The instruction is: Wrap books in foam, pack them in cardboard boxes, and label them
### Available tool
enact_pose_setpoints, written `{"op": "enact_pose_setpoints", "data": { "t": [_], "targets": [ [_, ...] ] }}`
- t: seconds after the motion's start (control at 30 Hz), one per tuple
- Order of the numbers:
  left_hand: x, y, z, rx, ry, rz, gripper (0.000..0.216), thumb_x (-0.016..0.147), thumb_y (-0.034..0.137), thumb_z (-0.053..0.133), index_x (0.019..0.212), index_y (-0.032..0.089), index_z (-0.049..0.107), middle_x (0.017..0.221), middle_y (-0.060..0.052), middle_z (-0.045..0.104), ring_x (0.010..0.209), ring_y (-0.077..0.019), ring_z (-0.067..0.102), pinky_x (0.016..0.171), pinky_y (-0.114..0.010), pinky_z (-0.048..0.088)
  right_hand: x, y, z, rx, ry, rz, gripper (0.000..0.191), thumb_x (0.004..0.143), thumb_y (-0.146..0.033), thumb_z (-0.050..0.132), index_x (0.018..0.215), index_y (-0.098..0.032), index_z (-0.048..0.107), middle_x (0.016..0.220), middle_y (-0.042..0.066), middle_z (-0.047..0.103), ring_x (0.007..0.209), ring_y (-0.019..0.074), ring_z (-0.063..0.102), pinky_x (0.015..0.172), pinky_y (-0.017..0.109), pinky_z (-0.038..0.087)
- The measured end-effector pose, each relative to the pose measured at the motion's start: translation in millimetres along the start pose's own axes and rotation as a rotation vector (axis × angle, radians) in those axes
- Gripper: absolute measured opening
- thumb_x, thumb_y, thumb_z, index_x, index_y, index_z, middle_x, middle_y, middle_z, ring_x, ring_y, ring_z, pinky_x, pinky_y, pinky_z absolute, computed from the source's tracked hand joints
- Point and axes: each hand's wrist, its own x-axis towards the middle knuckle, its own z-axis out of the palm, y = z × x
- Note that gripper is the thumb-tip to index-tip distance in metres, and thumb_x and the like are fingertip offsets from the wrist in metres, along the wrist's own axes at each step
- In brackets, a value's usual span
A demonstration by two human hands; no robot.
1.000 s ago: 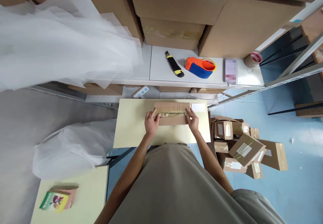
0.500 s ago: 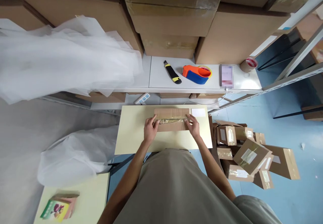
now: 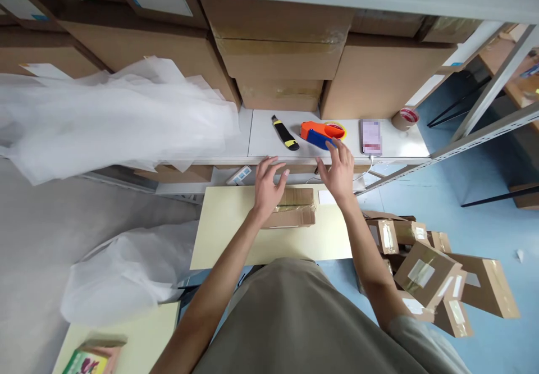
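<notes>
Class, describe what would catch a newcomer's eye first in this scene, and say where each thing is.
The orange-and-blue tape dispenser stands out first, on the white shelf with the right hand at its near edge. Next comes the big heap of white sheeting over the shelf's left part, then the jumbled cardboard boxes piled to the right of the pale yellow table.

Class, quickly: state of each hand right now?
Left hand: open, empty, near the cardboard box.
Right hand: open, at the tape dispenser; whether touching, I can't tell.
</notes>
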Motion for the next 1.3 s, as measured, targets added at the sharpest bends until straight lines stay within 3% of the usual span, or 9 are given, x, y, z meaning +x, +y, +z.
{"op": "enact_pose_setpoints", "data": {
  "t": [0.17, 0.37, 0.57, 0.67, 0.83, 0.97, 1.1, 1.2, 1.3],
  "targets": [
    [28.6, 40.6, 0.2, -0.128, 0.094, 0.136, 0.030, 0.118, 0.043, 0.055, 0.128, 0.025, 0.076, 0.145, -0.011, 0.072, 0.152, -0.0297, 0.058, 0.133, -0.056, 0.046, 58.4, 13.1, 16.2, -0.174, -0.107, 0.036, 0.062, 0.107, -0.038, 0.061, 0.159, -0.007, 0.049, 0.145, 0.029, 0.066, 0.143, 0.0473, 0.056, 0.128, 0.073, 0.037],
    [8.7, 53.4, -1.4, -0.226, 0.064, 0.138, 0.023, 0.116, 0.037, 0.059, 0.123, 0.025, 0.077, 0.138, -0.010, 0.076, 0.143, -0.0277, 0.065, 0.127, -0.053, 0.053, 66.7, 12.3, 24.7, -0.355, -0.206, 0.126, 0.037, 0.107, -0.025, 0.055, 0.139, -0.008, 0.060, 0.128, 0.028, 0.075, 0.130, 0.0419, 0.062, 0.121, 0.063, 0.040],
    [-41.4, 39.9, -10.0, -0.352, 0.053, -0.017, 0.022, 0.115, 0.037, 0.061, 0.123, 0.025, 0.077, 0.129, -0.010, 0.081, 0.126, -0.0259, 0.076, 0.115, -0.046, 0.061, 12.1, -9.6, 7.0, -0.096, -0.174, 0.213, 0.035, 0.113, -0.046, 0.055, 0.133, -0.018, 0.059, 0.121, 0.022, 0.077, 0.111, 0.0382, 0.070, 0.102, 0.051, 0.054],
    [-70.8, 36.9, -12.5, -0.462, 0.040, -0.172, 0.024, 0.113, 0.042, 0.065, 0.123, 0.025, 0.077, 0.124, -0.009, 0.083, 0.116, -0.0247, 0.079, 0.108, -0.042, 0.064, -36.8, -39.2, -2.3, 0.211, -0.245, 0.269, 0.044, 0.109, -0.065, 0.059, 0.126, -0.024, 0.059, 0.111, 0.015, 0.077, 0.098, 0.0337, 0.074, 0.088, 0.044, 0.058],
    [-106.2, 40.6, -25.3, -0.654, 0.038, -0.379, 0.031, 0.109, 0.051, 0.070, 0.122, 0.023, 0.074, 0.118, -0.010, 0.083, 0.106, -0.0230, 0.081, 0.099, -0.037, 0.067, -100.3, -90.3, -4.7, 0.694, -0.352, 0.358, 0.053, 0.100, -0.075, 0.072, 0.116, -0.026, 0.061, 0.107, 0.008, 0.079, 0.094, 0.0262, 0.074, 0.087, 0.039, 0.061],
    [-114.7, 39.2, -52.0, -0.739, 0.137, -0.468, 0.035, 0.108, 0.052, 0.072, 0.128, 0.024, 0.073, 0.118, -0.009, 0.081, 0.106, -0.0230, 0.080, 0.099, -0.038, 0.067, -121.3, -109.0, -1.3, 0.727, -0.456, 0.397, 0.058, 0.096, -0.079, 0.075, 0.114, -0.026, 0.060, 0.104, 0.007, 0.078, 0.092, 0.0252, 0.073, 0.085, 0.039, 0.062],
    [-110.4, 31.0, -86.4, -0.798, 0.194, -0.431, 0.044, 0.106, 0.053, 0.075, 0.140, 0.025, 0.072, 0.130, -0.011, 0.077, 0.113, -0.0243, 0.078, 0.101, -0.040, 0.067, -129.3, -115.4, -1.9, 0.732, -0.597, 0.394, 0.054, 0.097, -0.073, 0.077, 0.118, -0.028, 0.056, 0.110, 0.008, 0.077, 0.096, 0.0269, 0.076, 0.089, 0.043, 0.063],
    [-103.6, 21.7, -109.8, -0.789, 0.142, -0.432, 0.051, 0.103, 0.057, 0.077, 0.143, 0.026, 0.073, 0.142, -0.013, 0.073, 0.122, -0.0270, 0.075, 0.102, -0.041, 0.067, -131.4, -119.6, -3.4, 0.712, -0.677, 0.367, 0.051, 0.097, -0.067, 0.077, 0.122, -0.028, 0.055, 0.116, 0.009, 0.076, 0.100, 0.0271, 0.075, 0.091, 0.044, 0.063],
    [-96.6, 9.6, -127.9, -0.802, -0.002, -0.488, 0.054, 0.099, 0.063, 0.080, 0.137, 0.025, 0.078, 0.140, -0.013, 0.076, 0.123, -0.0284, 0.075, 0.098, -0.040, 0.067, -130.0, -124.4, -4.3, 0.655, -0.730, 0.321, 0.048, 0.095, -0.060, 0.078, 0.122, -0.027, 0.055, 0.115, 0.008, 0.075, 0.097, 0.0259, 0.073, 0.088, 0.042, 0.061]
  ]
}}
